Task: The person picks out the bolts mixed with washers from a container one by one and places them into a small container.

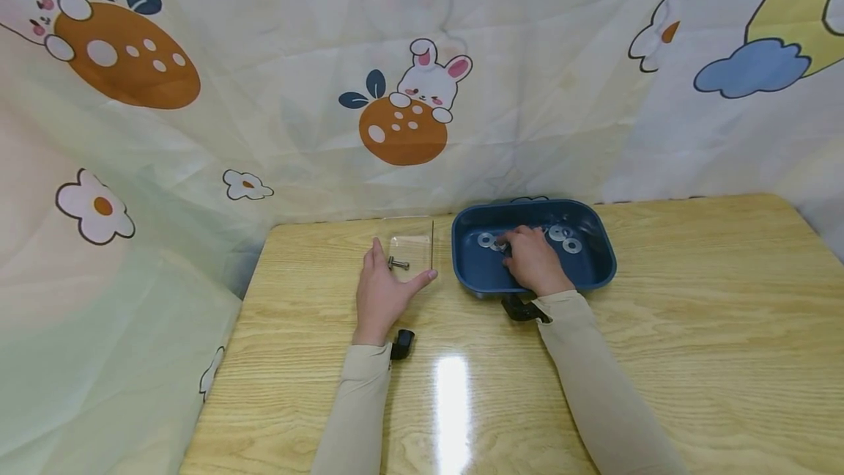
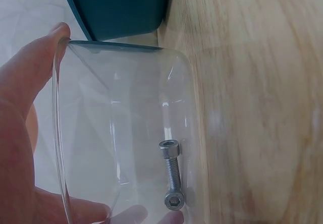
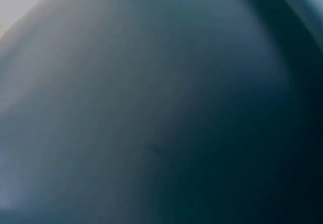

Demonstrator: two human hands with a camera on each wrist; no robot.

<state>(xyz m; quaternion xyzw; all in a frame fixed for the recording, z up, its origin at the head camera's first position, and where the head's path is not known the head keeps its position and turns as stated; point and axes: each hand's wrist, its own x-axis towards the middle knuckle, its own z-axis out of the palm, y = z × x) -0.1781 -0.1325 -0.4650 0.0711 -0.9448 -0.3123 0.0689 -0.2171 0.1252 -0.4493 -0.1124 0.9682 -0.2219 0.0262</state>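
My left hand (image 1: 382, 292) grips a clear plastic box (image 1: 410, 242) on the table, its thumb at one side and its fingers along the other. Two silver socket-head screws (image 2: 172, 176) lie in the box, one partly over the other. My right hand (image 1: 535, 261) reaches into a dark blue tray (image 1: 461, 277), fingers bent down towards its floor. Flat silver washers (image 1: 572, 245) lie on both sides of that hand. Whether its fingertips pinch anything is hidden in the head view. The right wrist view is dark and blurred.
Both containers stand near the back edge of a wood-grain table (image 1: 297, 314). A cloth (image 1: 297, 94) printed with rabbits and flowers hangs behind and to the left. Each wrist wears a black camera mount (image 1: 402, 344).
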